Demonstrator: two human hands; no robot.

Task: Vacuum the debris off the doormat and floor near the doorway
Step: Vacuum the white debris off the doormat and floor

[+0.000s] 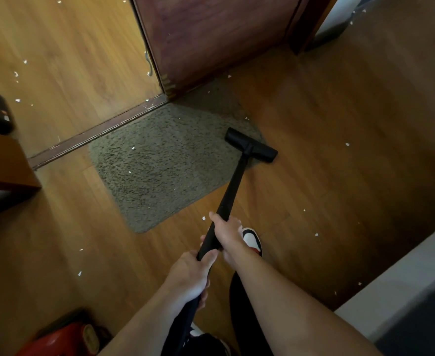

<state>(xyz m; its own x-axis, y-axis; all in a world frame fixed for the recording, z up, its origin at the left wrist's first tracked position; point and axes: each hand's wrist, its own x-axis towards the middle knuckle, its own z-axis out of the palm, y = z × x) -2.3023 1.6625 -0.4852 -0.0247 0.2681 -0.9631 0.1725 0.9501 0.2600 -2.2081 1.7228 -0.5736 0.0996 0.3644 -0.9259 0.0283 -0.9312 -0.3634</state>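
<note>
Both hands gripping vacuum wand.
Left hand (189, 276) and right hand (228, 233) closed around the wand (233, 186); nozzle (251, 145) on doormat (160, 165) edge (white scraps scattered).

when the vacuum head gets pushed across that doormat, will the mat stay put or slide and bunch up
The doormat looks thin and soft, so it would probably flex and wrinkle rather than stay stiff. It lies loose on the smooth wood floor, so it may slide. The vacuum head sits at its right edge, where a push inward could catch and lift it.
</note>
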